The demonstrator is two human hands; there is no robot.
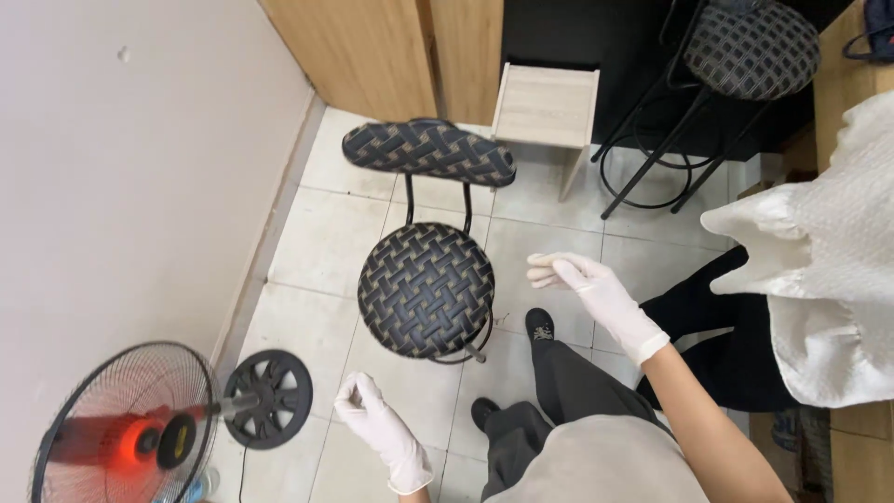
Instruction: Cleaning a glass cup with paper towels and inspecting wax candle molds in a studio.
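Note:
I look down at a black chair with a round woven seat point(426, 289) and a padded woven backrest point(428, 151), standing on the tiled floor point(317, 242). My right hand point(582, 284), in a white glove, hovers just right of the seat with fingers spread and holds nothing. My left hand point(368, 410), also gloved, hangs lower left of the seat with fingers curled loosely and nothing in it. My dark trousers and black shoes point(540, 326) show below the chair.
A standing fan with a red hub point(130, 433) and round black base point(268, 399) stands at lower left by the wall. A small wooden stool point(548, 104) and a second black stool point(750, 51) stand behind. White cloth point(819, 251) lies at right.

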